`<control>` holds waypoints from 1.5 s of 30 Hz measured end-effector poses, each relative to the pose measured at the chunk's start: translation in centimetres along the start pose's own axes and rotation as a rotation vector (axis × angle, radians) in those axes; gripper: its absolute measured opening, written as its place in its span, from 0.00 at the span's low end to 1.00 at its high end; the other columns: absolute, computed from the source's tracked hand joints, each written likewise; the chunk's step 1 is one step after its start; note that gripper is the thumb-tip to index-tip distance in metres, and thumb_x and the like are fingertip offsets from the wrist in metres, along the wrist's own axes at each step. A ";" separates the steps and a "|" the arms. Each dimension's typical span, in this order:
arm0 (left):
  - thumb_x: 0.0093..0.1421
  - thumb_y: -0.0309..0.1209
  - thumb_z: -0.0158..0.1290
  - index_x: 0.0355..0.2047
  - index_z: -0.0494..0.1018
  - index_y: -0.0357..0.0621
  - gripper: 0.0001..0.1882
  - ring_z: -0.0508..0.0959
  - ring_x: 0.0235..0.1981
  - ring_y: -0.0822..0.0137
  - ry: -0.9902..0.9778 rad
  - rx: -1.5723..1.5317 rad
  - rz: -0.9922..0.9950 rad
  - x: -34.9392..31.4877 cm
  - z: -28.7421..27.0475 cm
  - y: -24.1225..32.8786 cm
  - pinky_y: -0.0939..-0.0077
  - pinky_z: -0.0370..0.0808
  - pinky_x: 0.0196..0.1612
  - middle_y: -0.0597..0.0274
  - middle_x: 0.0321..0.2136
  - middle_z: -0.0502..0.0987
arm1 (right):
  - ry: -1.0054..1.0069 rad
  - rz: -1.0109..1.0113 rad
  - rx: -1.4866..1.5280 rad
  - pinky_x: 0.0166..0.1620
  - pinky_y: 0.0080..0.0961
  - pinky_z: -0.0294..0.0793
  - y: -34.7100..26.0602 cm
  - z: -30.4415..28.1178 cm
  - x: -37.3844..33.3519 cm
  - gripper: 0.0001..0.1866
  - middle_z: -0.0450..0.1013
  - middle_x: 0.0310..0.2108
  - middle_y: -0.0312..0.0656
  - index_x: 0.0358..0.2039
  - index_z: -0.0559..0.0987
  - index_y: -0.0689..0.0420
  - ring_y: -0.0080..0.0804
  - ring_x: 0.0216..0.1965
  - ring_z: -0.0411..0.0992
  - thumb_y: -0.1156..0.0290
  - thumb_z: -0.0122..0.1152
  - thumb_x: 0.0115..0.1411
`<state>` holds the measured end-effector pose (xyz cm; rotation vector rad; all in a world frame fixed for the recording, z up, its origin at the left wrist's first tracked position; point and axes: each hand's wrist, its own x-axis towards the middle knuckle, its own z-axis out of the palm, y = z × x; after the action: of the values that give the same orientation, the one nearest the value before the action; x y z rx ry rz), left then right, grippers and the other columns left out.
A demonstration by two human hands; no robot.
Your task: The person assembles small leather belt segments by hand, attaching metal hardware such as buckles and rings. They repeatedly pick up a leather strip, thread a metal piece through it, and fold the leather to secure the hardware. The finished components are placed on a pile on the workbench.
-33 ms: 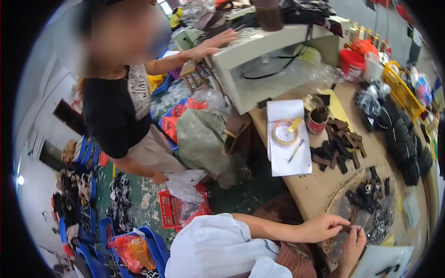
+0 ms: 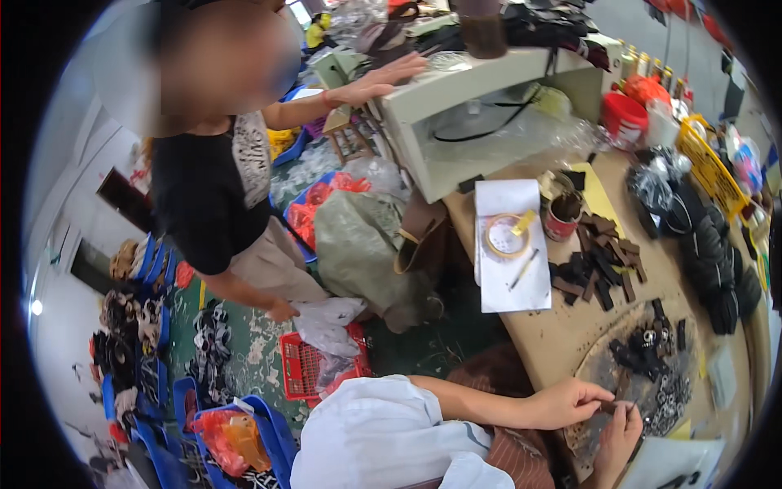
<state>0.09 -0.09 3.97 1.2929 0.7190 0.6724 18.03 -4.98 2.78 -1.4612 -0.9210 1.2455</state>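
Close together, the bare left hand (image 2: 568,403) and right hand (image 2: 620,433) pinched a small, flat, dark-brown strip (image 2: 614,407), material unclear: three o'clock from the left, twelve from the right, its long axis roughly nine-to-three.

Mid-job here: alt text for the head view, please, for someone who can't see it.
Left hand and right hand pinch a small brown piece at the edge of a round board bearing black parts and small metal parts. On the left, a co-worker in a black shirt has one hand at a pale cabinet.
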 end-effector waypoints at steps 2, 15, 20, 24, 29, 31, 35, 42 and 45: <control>0.59 0.26 0.45 0.47 0.69 0.36 0.16 0.75 0.29 0.76 0.071 0.046 0.143 -0.3 0.3 -1.8 0.80 0.70 0.33 0.60 0.30 0.77 | -0.061 -0.045 -0.063 0.17 0.12 0.51 0.2 0.1 0.0 0.04 0.63 0.18 0.29 0.28 0.70 0.57 0.12 0.14 0.55 0.73 0.48 0.58; 0.59 0.24 0.44 0.43 0.70 0.32 0.13 0.73 0.22 0.78 -0.052 -0.145 -0.015 1.0 -0.3 -3.5 0.83 0.73 0.30 0.62 0.24 0.76 | -0.176 0.029 -0.266 0.38 0.21 0.66 -1.9 0.1 -1.4 0.09 0.72 0.30 0.40 0.38 0.74 0.62 0.24 0.32 0.66 0.74 0.54 0.58; 0.58 0.27 0.51 0.43 0.70 0.31 0.15 0.76 0.36 0.75 -0.227 -0.149 -0.134 1.0 -1.6 -1.8 0.83 0.73 0.39 0.59 0.33 0.77 | -0.001 -0.271 -0.450 0.24 0.21 0.57 -0.7 0.7 -1.3 0.05 0.63 0.16 0.35 0.21 0.69 0.64 0.21 0.21 0.58 0.77 0.55 0.48; 0.56 0.26 0.53 0.43 0.72 0.35 0.15 0.78 0.35 0.71 -0.193 0.099 -0.058 0.5 -1.2 -1.9 0.79 0.74 0.38 0.55 0.35 0.78 | -0.046 -0.044 -0.340 0.25 0.16 0.56 -1.0 0.7 -1.7 0.06 0.61 0.16 0.30 0.21 0.69 0.62 0.15 0.22 0.56 0.78 0.57 0.49; 0.56 0.27 0.51 0.41 0.72 0.38 0.12 0.79 0.32 0.62 -0.029 0.530 0.199 1.2 0.6 -2.6 0.74 0.74 0.34 0.49 0.32 0.77 | 0.033 -0.068 -0.232 0.24 0.14 0.56 0.9 -0.1 -1.4 0.05 0.61 0.17 0.28 0.23 0.70 0.61 0.13 0.22 0.56 0.77 0.58 0.51; 0.57 0.26 0.50 0.41 0.72 0.37 0.11 0.79 0.31 0.68 -0.043 0.413 0.115 2.3 0.2 -3.2 0.75 0.74 0.33 0.56 0.30 0.78 | 0.041 -0.049 -0.225 0.26 0.13 0.59 1.7 -0.6 -1.5 0.04 0.63 0.18 0.29 0.31 0.73 0.62 0.13 0.22 0.58 0.76 0.55 0.55; 0.58 0.31 0.50 0.45 0.68 0.34 0.17 0.77 0.28 0.74 0.045 -0.208 -0.054 7.6 -2.5 -1.5 0.81 0.74 0.31 0.59 0.36 0.76 | 0.228 -0.012 -0.299 0.31 0.17 0.66 0.2 -2.1 -2.0 0.14 0.68 0.25 0.37 0.45 0.73 0.62 0.21 0.26 0.65 0.79 0.50 0.58; 0.55 0.33 0.54 0.49 0.65 0.37 0.23 0.74 0.23 0.72 0.351 0.626 0.322 10.2 -2.9 -1.3 0.80 0.72 0.29 0.54 0.41 0.68 | 0.566 -0.253 -1.023 0.42 0.32 0.66 2.9 -3.7 -2.0 0.22 0.62 0.35 0.47 0.48 0.70 0.63 0.41 0.36 0.65 0.80 0.58 0.50; 0.54 0.29 0.55 0.46 0.68 0.39 0.19 0.74 0.23 0.72 0.192 0.476 0.280 6.5 -0.7 -3.3 0.81 0.72 0.28 0.57 0.39 0.69 | 0.519 -0.299 -0.914 0.39 0.31 0.67 3.0 -4.1 -1.6 0.17 0.64 0.32 0.46 0.43 0.72 0.64 0.41 0.34 0.67 0.79 0.59 0.51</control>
<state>3.64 4.95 0.03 1.8051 0.8984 0.8948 21.64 -7.98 0.32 -2.0922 -1.3439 0.1468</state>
